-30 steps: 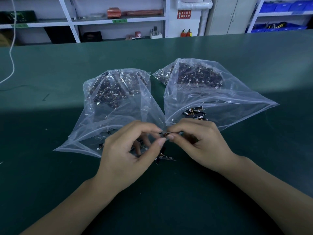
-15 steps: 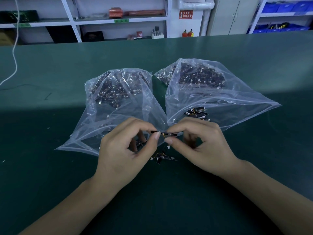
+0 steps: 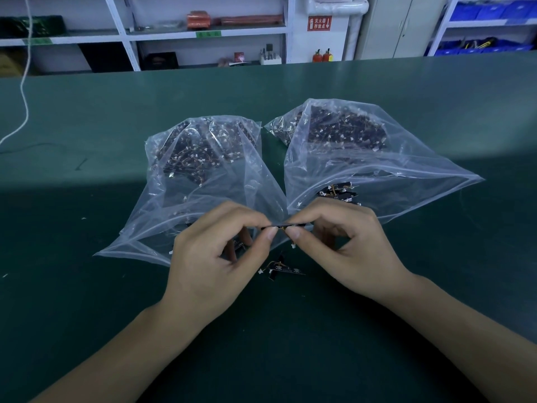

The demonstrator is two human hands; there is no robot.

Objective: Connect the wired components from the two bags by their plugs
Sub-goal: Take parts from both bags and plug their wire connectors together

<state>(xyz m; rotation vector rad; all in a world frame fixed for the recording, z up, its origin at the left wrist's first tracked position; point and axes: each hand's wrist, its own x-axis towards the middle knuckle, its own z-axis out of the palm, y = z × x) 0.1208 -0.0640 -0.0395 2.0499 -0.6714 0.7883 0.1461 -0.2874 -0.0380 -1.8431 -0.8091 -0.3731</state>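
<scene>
Two clear plastic bags lie side by side on the green table, the left bag and the right bag, each full of small black wired components with white plugs. In front of their mouths my left hand and my right hand meet, each pinching one end of a thin black component held level between thumbs and forefingers. A white plug dangles under my right thumb. A few loose black components lie on the table just below my hands.
Several more black components sit in the right bag's mouth. A white cable hangs at the far left. Shelving with boxes and blue bins stands behind the table's far edge.
My hands have drawn slightly apart and lifted, so the thin black piece now shows stretched level between the fingertips. The loose components below them have come into view.
</scene>
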